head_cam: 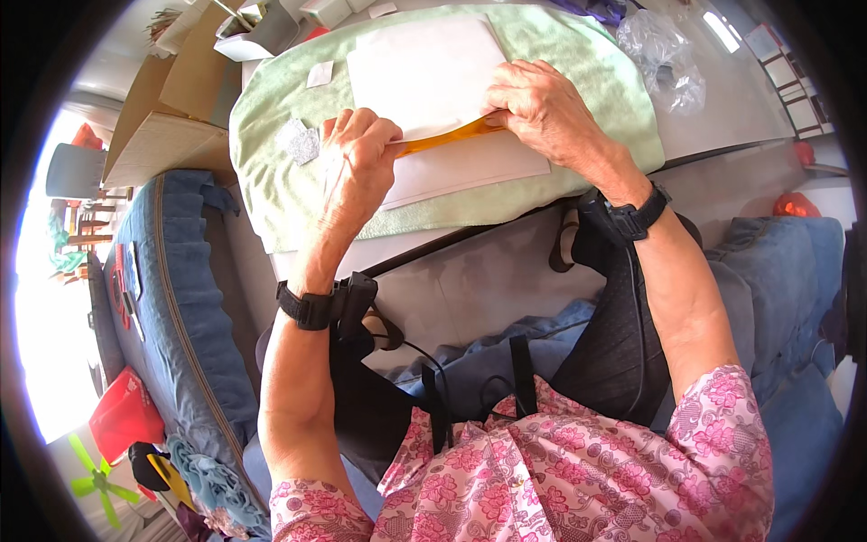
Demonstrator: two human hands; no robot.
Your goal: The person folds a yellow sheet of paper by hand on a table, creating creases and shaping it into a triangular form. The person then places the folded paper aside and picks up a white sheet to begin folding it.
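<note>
Between my two hands stretches a strip of shiny amber film (443, 139), along the near edge of a white sheet (423, 74). My left hand (362, 152) pinches the strip's left end, fingers curled. The right end is pinched between thumb and fingers of my right hand (532, 108). Another white sheet (467, 169) lies partly under the strip, nearer to me. All this rests on a pale green towel (284, 203). Left of the sheets lie a small white paper piece (320, 74) and a glittery silver piece (303, 146).
An open cardboard box (166, 135) stands at the table's left. Crumpled clear plastic (664, 61) lies at the right of the towel. A grey-white container (261, 37) is at the back left. The table's dark edge (433, 247) runs before my knees.
</note>
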